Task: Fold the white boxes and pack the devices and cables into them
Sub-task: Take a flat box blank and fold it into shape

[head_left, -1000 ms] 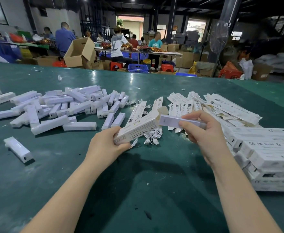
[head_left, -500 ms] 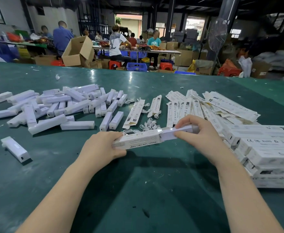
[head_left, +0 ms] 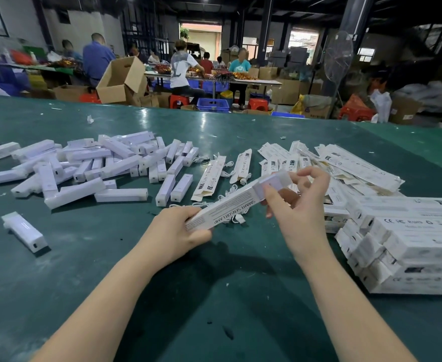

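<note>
The long white printed cardboard box (head_left: pixel 227 203) sits tilted above the green table (head_left: pixel 214 296), my left hand (head_left: pixel 178 231) gripping its near end. The white plastic bar-shaped device (head_left: pixel 274 182) pokes from its far end, my right hand (head_left: pixel 297 205) pinching there with thumb and forefinger, other fingers spread. If I push crooked, the device could jam and crush the flap, or slide back out.

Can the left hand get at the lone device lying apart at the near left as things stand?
Probably not yet: the left hand grips the box. The path to the lone device looks free over bare table, so it could once the box is released.
</note>
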`<state>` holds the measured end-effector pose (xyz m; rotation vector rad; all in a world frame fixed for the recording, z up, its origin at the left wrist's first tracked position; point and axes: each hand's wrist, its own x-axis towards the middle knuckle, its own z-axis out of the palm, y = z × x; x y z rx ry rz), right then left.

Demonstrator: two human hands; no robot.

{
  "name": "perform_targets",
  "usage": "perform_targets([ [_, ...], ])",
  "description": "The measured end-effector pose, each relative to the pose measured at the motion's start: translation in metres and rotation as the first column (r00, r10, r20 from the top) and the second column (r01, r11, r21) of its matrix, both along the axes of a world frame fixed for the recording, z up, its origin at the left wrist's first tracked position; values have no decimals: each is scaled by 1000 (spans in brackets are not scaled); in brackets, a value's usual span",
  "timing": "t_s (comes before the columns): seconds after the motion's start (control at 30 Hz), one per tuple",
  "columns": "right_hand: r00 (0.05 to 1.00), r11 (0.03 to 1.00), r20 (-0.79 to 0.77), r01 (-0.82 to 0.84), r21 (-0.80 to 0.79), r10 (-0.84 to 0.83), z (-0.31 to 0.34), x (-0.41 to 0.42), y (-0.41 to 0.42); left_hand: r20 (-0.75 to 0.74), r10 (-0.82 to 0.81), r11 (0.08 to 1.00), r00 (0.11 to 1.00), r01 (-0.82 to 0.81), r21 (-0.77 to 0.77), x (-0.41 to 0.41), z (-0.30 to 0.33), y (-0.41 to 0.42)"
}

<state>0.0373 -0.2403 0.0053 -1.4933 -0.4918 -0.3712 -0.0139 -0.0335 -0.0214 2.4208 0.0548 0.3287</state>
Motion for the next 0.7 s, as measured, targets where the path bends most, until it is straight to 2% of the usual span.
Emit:
perform_targets([
  [0.2, 993, 963, 107, -23, -269, 53, -6, -6, 9, 67, -23, 999, 998, 24, -22, 0, -2, -3],
  [0.3, 992, 961, 102, -46, -274, 76, -4, -11, 12, 87, -15, 999, 996, 18, -27, 1, -2, -3],
  [0.37, 996, 983, 69, -51, -178, 64, -1, -11, 11, 118, 28, 989, 993, -10, -150, 1, -1, -3],
  [0.43, 999, 996, 22, -25, -87, 27, -1, -7, 8, 132, 100, 917, 986, -40, -398, 1, 5, -6],
  [0.47, 1000, 997, -1, -9, -78, 9, -2, -5, 8, 122, 130, 832, 984, -42, -554, 1, 9, -7],
  [0.5, 1000, 995, -23, 2, -102, -4, -3, -3, 8, 98, 143, 703, 985, -31, -710, 0, 14, -6],
  [0.57, 997, 980, -73, -11, -201, -4, -8, 0, 11, 47, 110, 369, 993, 3, -929, 0, 21, -3],
  [0.6, 996, 968, -93, -34, -249, 11, -10, 0, 13, 29, 83, 233, 996, 9, -972, 0, 23, -2],
  [0.63, 993, 956, -112, -62, -288, 31, -13, -1, 15, 11, 54, 134, 998, 4, -991, 0, 24, -1],
  [0.7, 984, 931, -148, -143, -336, 98, -17, -6, 21, -18, 13, -17, 1000, -18, -1000, 1, 25, -2],
])
